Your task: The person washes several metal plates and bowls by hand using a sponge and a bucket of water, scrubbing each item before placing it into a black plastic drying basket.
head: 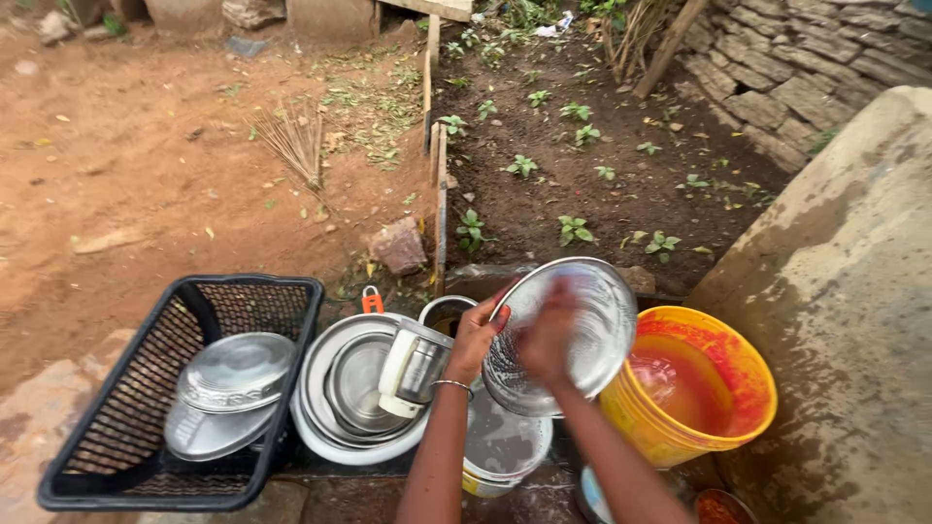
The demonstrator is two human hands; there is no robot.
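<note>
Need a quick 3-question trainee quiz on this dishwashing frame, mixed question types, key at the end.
1. True or false: the left hand grips the rim of the steel plate while the right hand is pressed on its face.
2. Multiple choice: what lies in the black basket? A) cups B) steel lids C) spoons
3. Fill the blank: the yellow bucket stands to the ____ of the plate being held.

Key
1. True
2. B
3. Right
</note>
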